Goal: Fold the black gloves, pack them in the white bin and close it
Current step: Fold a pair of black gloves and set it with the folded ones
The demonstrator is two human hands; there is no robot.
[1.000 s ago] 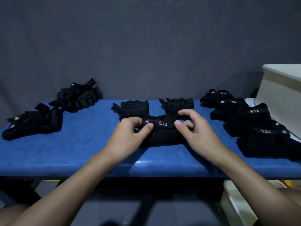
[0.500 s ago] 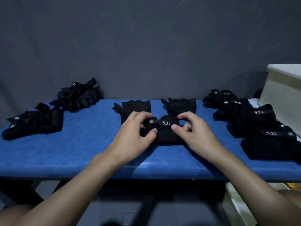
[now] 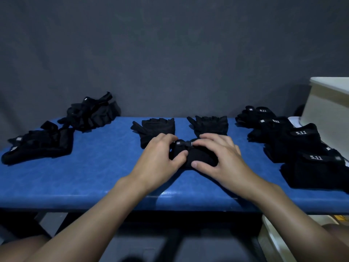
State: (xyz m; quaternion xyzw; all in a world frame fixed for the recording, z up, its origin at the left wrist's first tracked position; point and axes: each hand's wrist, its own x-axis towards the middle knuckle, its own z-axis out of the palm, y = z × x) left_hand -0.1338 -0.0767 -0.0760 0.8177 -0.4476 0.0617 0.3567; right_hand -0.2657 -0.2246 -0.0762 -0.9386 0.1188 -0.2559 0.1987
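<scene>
A folded black glove bundle (image 3: 196, 157) lies at the middle of the blue table (image 3: 85, 173). My left hand (image 3: 160, 157) grips its left end, thumb against the front. My right hand (image 3: 221, 157) covers its right side and top, thumb pressed on the front edge, hiding the strap's white lettering. Two unfolded black gloves (image 3: 156, 127) (image 3: 209, 125) lie just behind. A row of folded gloves (image 3: 300, 140) sits at the right. The white bin (image 3: 328, 110) stands at the far right edge.
Loose black gloves are piled at the table's left (image 3: 37, 146) and back left (image 3: 90, 114). A dark grey wall stands behind the table. A white container (image 3: 273, 241) shows below the table at the lower right.
Both hands have closed in over the glove bundle and squeezed it narrower. My right hand now covers the strap's lettering that showed before.
</scene>
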